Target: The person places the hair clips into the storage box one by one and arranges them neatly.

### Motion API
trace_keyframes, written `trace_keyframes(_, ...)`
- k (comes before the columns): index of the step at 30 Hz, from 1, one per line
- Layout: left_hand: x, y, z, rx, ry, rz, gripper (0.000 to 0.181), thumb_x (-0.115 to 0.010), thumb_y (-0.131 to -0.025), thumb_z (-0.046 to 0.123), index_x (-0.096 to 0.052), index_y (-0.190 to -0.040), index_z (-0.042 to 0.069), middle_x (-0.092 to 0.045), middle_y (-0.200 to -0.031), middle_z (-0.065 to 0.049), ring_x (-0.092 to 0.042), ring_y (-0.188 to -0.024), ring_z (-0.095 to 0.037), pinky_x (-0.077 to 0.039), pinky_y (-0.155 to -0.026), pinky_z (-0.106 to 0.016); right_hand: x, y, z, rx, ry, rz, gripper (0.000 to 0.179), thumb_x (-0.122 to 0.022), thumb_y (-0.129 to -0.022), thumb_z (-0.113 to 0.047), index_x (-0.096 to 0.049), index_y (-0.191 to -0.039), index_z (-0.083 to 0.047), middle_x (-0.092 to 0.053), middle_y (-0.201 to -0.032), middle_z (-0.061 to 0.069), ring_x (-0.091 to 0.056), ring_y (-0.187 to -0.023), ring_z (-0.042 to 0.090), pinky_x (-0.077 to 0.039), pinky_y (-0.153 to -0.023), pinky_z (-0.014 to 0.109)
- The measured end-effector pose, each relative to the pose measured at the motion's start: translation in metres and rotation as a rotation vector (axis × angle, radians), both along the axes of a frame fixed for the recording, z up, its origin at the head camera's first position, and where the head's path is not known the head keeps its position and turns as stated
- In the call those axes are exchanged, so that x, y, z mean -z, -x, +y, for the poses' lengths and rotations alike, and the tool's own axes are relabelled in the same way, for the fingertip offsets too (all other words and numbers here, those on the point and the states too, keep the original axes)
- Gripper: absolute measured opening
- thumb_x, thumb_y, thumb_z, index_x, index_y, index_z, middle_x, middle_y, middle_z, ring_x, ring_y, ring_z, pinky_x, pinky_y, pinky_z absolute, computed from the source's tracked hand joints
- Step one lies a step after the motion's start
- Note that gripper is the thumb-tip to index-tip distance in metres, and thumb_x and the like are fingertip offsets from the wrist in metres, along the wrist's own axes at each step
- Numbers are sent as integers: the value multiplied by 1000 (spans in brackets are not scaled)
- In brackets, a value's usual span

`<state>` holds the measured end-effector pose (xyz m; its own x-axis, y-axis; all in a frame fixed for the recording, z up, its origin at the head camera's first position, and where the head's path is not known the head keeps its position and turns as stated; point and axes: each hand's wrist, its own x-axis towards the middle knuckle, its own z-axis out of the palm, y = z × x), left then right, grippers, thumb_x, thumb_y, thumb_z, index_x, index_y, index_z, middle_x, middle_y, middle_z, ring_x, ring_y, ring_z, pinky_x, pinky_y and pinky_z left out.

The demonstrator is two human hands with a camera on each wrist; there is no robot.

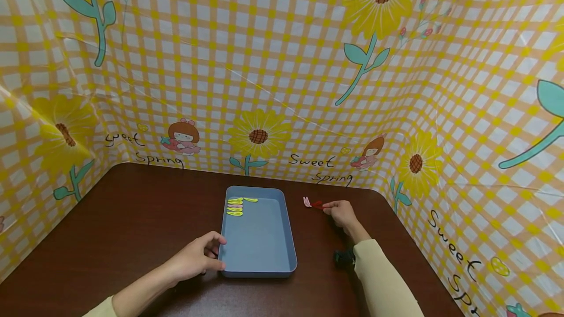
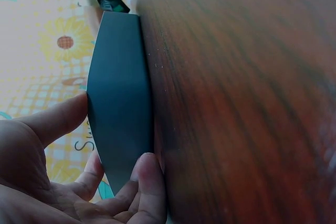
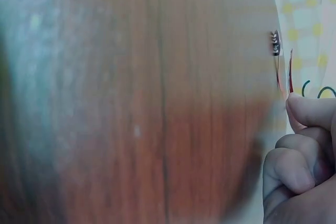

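A blue-grey tray (image 1: 260, 243) lies on the table with several yellow hair clips (image 1: 235, 214) and a pink clip (image 1: 235, 206) stacked in a column at its upper left. One more yellow clip (image 1: 250, 200) sits just right of that column. My left hand (image 1: 199, 258) grips the tray's left side near the front corner; in the left wrist view its fingers (image 2: 149, 174) touch the tray wall (image 2: 121, 87). Right of the tray, my right hand (image 1: 342, 215) pinches a red hair clip (image 1: 317, 205), also visible in the right wrist view (image 3: 291, 72). Beside it is a pink clip (image 1: 306, 202).
The dark brown wooden table (image 1: 150, 209) is enclosed at the back and sides by a checked sunflower cloth (image 1: 286, 87). A black device (image 1: 343, 258) is at my right wrist, close to the tray's right side.
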<state>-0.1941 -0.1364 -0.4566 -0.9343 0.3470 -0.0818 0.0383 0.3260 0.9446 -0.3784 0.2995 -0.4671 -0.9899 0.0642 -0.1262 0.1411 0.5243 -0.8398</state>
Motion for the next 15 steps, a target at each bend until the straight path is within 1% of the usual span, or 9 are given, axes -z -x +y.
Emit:
trace_keyframes(7,0,0,0,3,-1,0,48,-81,-81,10,-56,-122,5,-53,-104,-14,-51,-89,-24,-45,-60,-34,-6,0,-8,-21,-12,21,24,-61,-98,-7,-68,-117,6,-39,-50,-7,-25,-42,7,-27,-43,25)
trace_keyframes(15,0,1,0,2,-4,-7,49,-81,-82,10,-56,-123,5,-53,-107,-15,-50,-91,-25,-45,-62,-35,-11,1,-16,-25,-35,21,25,-59,-100,-9,-67,-119,5,-42,-53,-5,-28,-43,8,-28,-44,26)
